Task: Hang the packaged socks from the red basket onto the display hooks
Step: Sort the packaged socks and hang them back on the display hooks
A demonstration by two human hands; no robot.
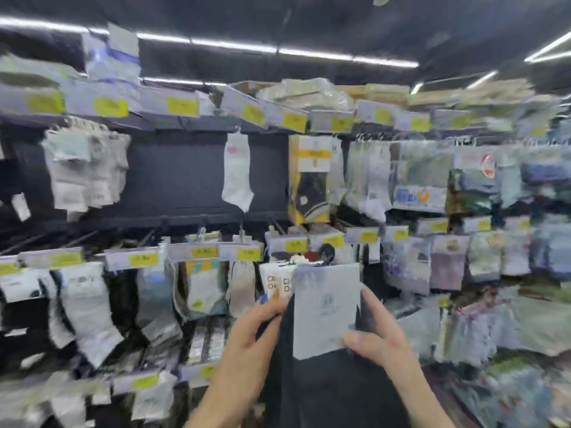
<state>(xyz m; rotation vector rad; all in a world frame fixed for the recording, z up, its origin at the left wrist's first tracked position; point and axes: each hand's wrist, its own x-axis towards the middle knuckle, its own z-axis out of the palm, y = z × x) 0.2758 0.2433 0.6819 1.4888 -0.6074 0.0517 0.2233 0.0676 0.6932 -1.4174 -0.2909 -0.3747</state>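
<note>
I hold up a pack of black socks with a pale grey card sleeve (324,310) in front of the lower row of display hooks. My left hand (253,332) pinches its left edge, fingers curled behind the black fabric. My right hand (374,335) grips the right edge, thumb across the card's lower corner. The pack's black hanger tab (327,252) sits just below a yellow price label (332,240) at the hook row. The red basket is out of view. The whole frame is motion-blurred.
Sock packs hang on hooks all around: white and grey ones at left (89,307), a single white sock (237,171) on the upper row, a yellow-black pack (310,180) beside it. A dark bare panel (176,174) lies upper middle. More packs crowd the right (448,261).
</note>
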